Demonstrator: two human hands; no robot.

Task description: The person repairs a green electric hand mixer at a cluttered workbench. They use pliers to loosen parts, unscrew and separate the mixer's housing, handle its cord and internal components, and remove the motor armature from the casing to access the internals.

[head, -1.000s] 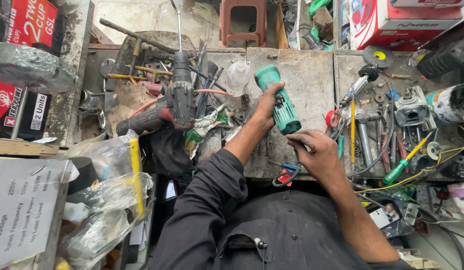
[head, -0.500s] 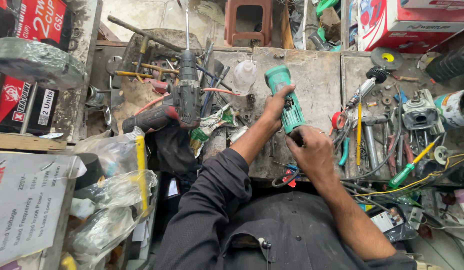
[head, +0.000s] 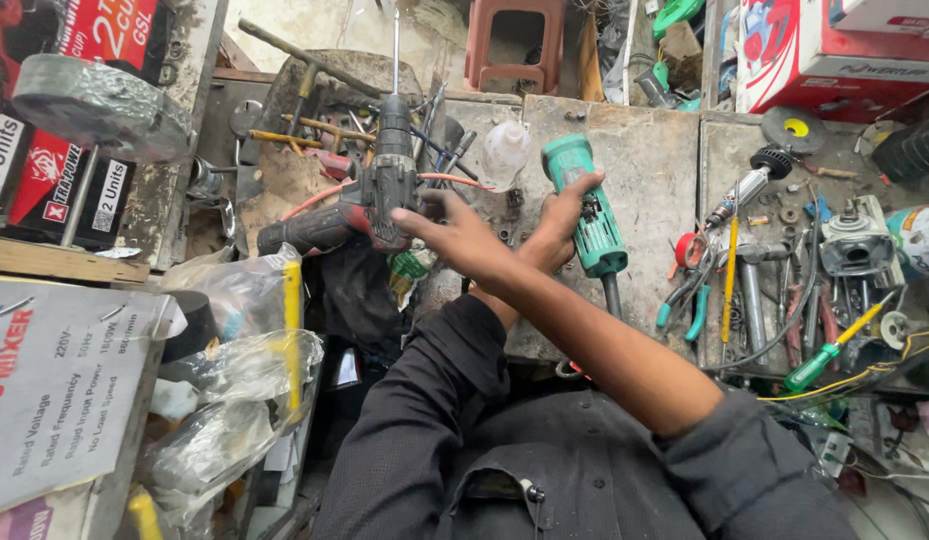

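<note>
Green angle grinder body stays in the left hand's closed grip at the counter's middle. The right hand has let go and now crosses over leftward, fingers spread open, toward the red drill. Pliers and screwdrivers crowd the counter's right edge.

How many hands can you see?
2. The left hand grips the green angle grinder body at the bench centre. The right hand crosses over it, open, fingers spread beside the red-and-black drill.
</note>
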